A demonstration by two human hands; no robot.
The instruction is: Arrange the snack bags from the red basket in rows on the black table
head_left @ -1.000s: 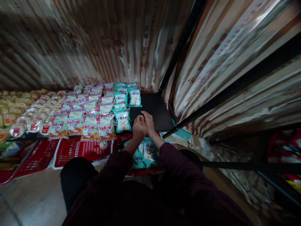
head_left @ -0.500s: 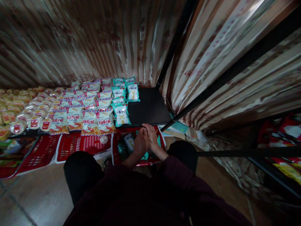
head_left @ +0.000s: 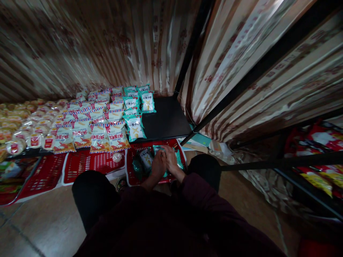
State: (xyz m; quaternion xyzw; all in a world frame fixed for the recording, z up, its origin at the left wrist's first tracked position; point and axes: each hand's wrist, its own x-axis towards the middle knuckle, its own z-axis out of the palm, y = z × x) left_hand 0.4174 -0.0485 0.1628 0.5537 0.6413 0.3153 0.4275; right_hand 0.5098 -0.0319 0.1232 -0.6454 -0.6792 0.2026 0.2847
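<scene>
My left hand [head_left: 158, 165] and my right hand [head_left: 170, 160] are pressed together over a red basket [head_left: 129, 167] between my knees. Both are closed, the right one's fingers curled over toward the left one; what they grip, if anything, is hidden. Teal snack bags lie in the basket around and beneath them, one white-fronted bag [head_left: 146, 159] to the left and a teal bag [head_left: 179, 159] to the right. On the black shelf [head_left: 167, 121] just beyond stand rows of the same teal bags [head_left: 134, 127].
Left of these are striped snack bags [head_left: 119, 136] and round wrapped cakes [head_left: 34, 140]. Another red basket [head_left: 91, 162] stands under the shelf edge. A black post [head_left: 206, 125] slants up at the right, before a striped curtain [head_left: 107, 46]. Red and yellow packets [head_left: 316, 178] lie far right.
My hands have dropped slightly from the shelf edge into the basket area, still together. The top of a teal bag now shows behind them. The view has shifted a little.
</scene>
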